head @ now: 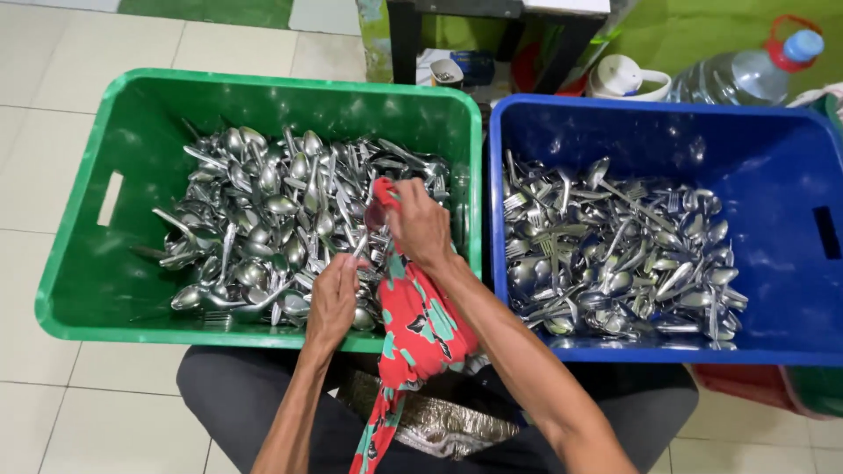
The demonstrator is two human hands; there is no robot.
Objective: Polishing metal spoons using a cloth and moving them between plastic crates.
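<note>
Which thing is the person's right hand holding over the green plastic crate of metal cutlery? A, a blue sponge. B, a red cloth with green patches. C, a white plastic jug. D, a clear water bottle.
B: the right hand grips the red cloth with green patches above the green plastic crate, while the left hand reaches into the metal cutlery.

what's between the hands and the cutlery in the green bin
Only the red cloth: the right hand holds it bunched over the green bin, and the left hand sits on the cutlery at the near wall. Nothing else visible stands between.
</note>
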